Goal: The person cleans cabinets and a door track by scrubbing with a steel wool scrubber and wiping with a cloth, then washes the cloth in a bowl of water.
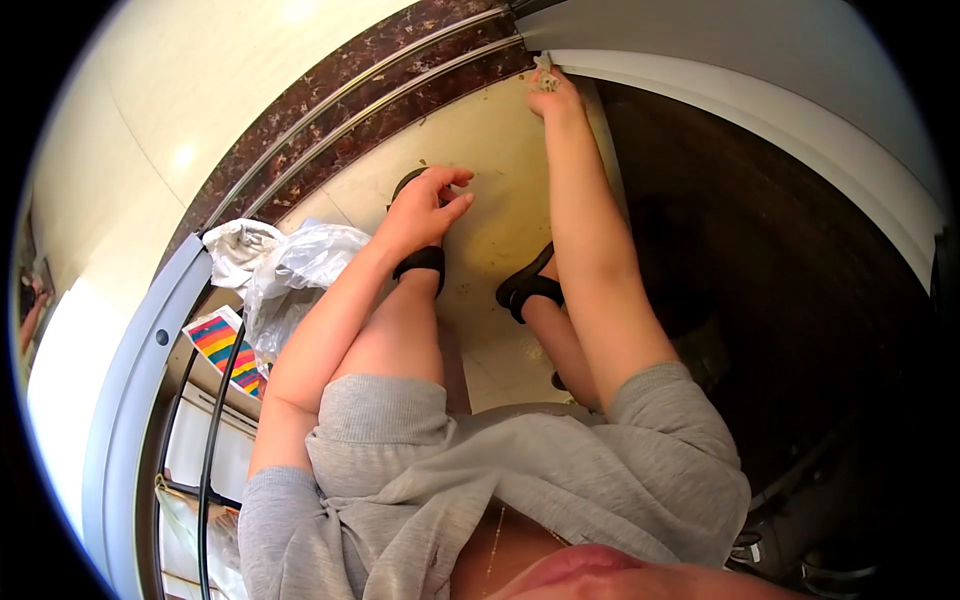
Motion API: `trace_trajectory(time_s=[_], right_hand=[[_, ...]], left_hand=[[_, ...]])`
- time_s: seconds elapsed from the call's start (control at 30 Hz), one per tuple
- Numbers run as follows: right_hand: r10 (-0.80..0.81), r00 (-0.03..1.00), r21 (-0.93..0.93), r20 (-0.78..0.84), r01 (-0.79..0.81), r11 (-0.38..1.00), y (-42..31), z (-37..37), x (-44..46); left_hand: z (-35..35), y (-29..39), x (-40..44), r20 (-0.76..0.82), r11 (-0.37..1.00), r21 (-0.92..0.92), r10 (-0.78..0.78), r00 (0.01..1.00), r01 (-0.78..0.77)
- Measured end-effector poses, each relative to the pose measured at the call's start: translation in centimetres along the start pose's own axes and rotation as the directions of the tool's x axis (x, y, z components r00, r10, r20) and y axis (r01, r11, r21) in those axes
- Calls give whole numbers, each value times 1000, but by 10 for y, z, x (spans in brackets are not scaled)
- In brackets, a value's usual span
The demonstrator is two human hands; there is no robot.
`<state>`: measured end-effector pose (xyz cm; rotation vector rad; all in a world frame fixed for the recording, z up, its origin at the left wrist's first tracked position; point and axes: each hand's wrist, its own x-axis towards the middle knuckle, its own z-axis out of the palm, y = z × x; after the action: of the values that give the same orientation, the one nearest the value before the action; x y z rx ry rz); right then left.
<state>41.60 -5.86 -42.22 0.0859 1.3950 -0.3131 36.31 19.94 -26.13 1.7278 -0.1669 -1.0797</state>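
My right hand (553, 97) reaches far forward along the floor and is closed around a crumpled, pale wad (546, 75); whether it is cloth or tissue I cannot tell. It is near the corner where the floor meets the end of a white panel edge (640, 66). My left hand (425, 207) hangs in front of my left knee, above the black sandal (405, 183), fingers loosely bent and apart, nothing in them. Between my legs and the right arm lies cream floor (490, 215) with small dark crumbs and a yellowish, shaded patch.
Metal door tracks (350, 135) on dark red stone curve across the front. At left, a plastic bag (305, 262) sits beside a black-barred rack (207, 450) and a colourful striped card (228, 350). A dark surface (760, 260) fills the right side.
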Motion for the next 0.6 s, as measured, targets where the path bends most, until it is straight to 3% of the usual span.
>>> trace_trajectory(time_s=[0.07,0.17,0.2,0.3,0.4,0.5,0.53,0.6], right_hand=[[167,977,77,133,-178,981,-9,-8,-12],[-94,973,-126,212,123,984,11,-27,-45],[-104,986,-170,132,126,977,10,-34,-29],[-131,985,-308,112,160,938,8,-27,-9],[2,990,-384,139,52,922,-3,-4,-1],[134,982,-54,130,-128,990,-15,-7,-13],[88,966,-42,244,-81,996,-13,-15,-18],[-38,977,-163,210,73,984,-1,-26,-16]], left_hand=[[-1,-1,0,-1,1000,-20,-2,1000,2],[-2,-5,3,-21,998,68,5,1000,-4],[0,-4,1,-10,1000,26,-6,1000,6],[-1,0,6,-8,999,-31,8,1000,-8],[0,-3,1,-19,1000,5,16,1000,-16],[-1,1,4,-20,1000,22,18,1000,-18],[-2,1,3,-14,1000,18,19,1000,-19],[-1,-1,-1,-8,1000,31,4,1000,-4]])
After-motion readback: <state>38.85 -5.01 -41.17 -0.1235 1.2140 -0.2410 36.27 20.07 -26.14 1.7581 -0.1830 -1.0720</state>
